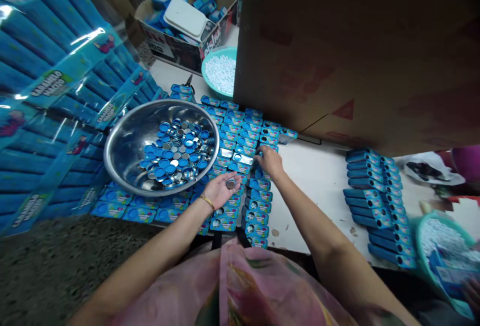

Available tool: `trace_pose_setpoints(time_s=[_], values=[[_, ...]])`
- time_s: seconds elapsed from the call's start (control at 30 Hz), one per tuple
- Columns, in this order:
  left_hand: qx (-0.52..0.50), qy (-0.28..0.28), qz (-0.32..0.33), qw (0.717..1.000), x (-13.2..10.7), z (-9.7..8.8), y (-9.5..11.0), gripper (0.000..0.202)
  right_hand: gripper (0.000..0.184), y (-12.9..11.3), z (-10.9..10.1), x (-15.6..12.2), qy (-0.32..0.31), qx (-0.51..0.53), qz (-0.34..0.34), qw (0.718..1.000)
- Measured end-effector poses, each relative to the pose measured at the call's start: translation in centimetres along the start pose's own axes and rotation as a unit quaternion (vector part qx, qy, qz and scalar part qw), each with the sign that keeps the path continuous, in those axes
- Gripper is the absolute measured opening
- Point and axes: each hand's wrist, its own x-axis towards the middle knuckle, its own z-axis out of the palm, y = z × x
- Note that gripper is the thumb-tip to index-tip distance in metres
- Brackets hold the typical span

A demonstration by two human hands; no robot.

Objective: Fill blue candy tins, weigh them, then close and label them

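My left hand [219, 192] is palm up over the rows of small blue boxes [222, 224], a small round metal cap [230, 184] resting in it. Bent fingers of my right hand [269, 160] press down at the right-hand column of boxes; what they pinch, if anything, is hidden. Several of the nearer boxes show white contents through a round opening. To the left of my hands, a steel bowl [125, 158] holds many loose caps, some blue inside and some plain silver. It stands partly over other blue boxes.
Shrink-wrapped blue boxes [56, 96] are stacked at left. Behind are a carton [176, 56] of blue packs, a teal basin [205, 73] of white pieces and a big brown carton [356, 56]. At right are stacked boxes [367, 193] and another basin [422, 256] beside a person's hand [471, 288].
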Motion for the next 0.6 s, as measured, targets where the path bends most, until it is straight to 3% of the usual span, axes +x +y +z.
trace_pose_setpoints(time_s=[0.1,0.13,0.2,0.3,0.43,0.5,0.6], values=[[-0.008,-0.032,-0.01,0.999,0.5,0.2,-0.3,0.025,0.037,-1.7,2.6,-3.7,0.001,0.108,-0.23,0.967],[-0.007,-0.049,-0.015,0.999,0.6,0.2,-0.5,0.026,0.037,-2.0,3.3,-4.4,-0.007,0.131,-0.276,0.952],[-0.001,-0.066,-0.014,0.998,0.9,0.4,-0.9,0.023,0.034,-2.0,4.2,-5.0,-0.011,0.162,-0.293,0.942],[0.022,-0.053,0.01,0.998,1.2,0.6,-1.3,0.012,0.027,-0.7,4.0,-4.0,0.0,0.252,-0.226,0.941],[0.056,-0.042,0.029,0.997,1.6,1.1,-1.1,0.016,0.031,1.8,2.1,-0.7,-0.021,0.357,-0.087,0.93],[0.066,-0.044,0.039,0.996,1.9,1.3,-0.7,0.017,0.03,2.7,0.9,1.2,0.005,0.309,-0.041,0.95],[0.086,-0.02,0.054,0.995,2.3,1.4,-0.2,0.018,0.025,3.1,-0.4,4.0,0.059,0.132,0.038,0.989]])
